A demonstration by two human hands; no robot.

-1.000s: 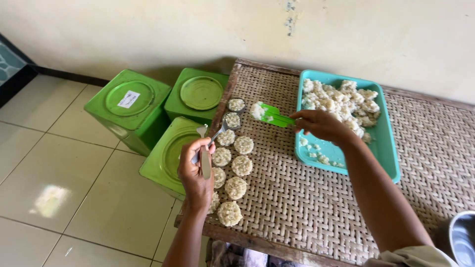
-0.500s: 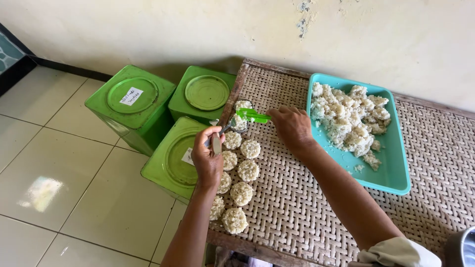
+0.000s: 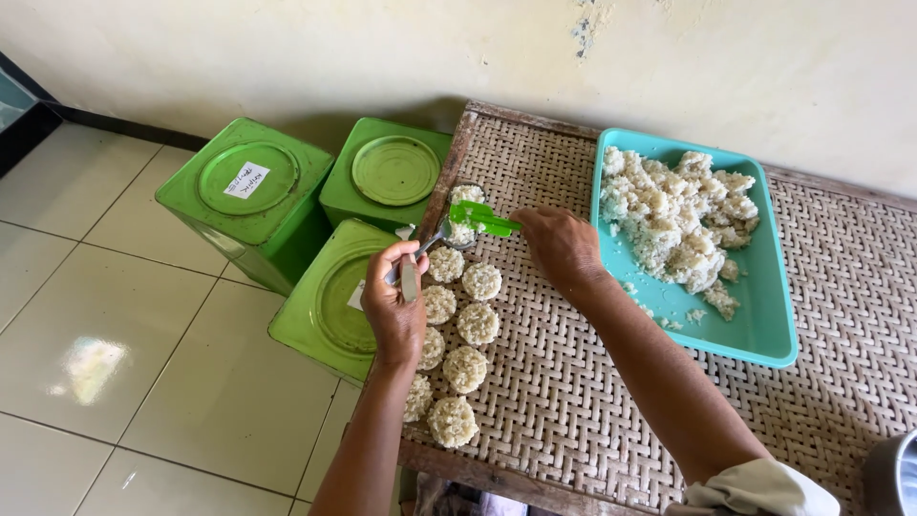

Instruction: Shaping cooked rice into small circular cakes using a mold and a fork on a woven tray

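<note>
- Left hand [image 3: 396, 311]: your grip is closed around the handle of a metal spoon [image 3: 420, 256]; the spoon's bowl points up toward the green mould.
- Right hand [image 3: 562, 244]: your fingers pinch the handle of a small green plastic mould [image 3: 482, 218], held low over the woven desk [image 3: 573, 411], near its far left corner.
- White rice clump [image 3: 465, 215]: sits at the mould, just under its green head; whether the spoon touches it, you cannot tell.
- Pressed rice cakes [image 3: 465, 330]: round, pale, laid in two rows along the desk's left edge, running from just below the mould down to the near edge; your left hand covers part of the left row.
- Teal tray [image 3: 764, 330]: rectangular, on the desk to the right of your right hand, holding a loose heap of cooked rice [image 3: 673, 210] in its far half, with crumbs lower down.
- Three green square tins [image 3: 253, 196]: on the tiled floor [image 3: 115, 382] beside the desk's left edge, round lids on.
- Metal vessel rim [image 3: 893, 473]: at the lower right corner, only partly seen.
</note>
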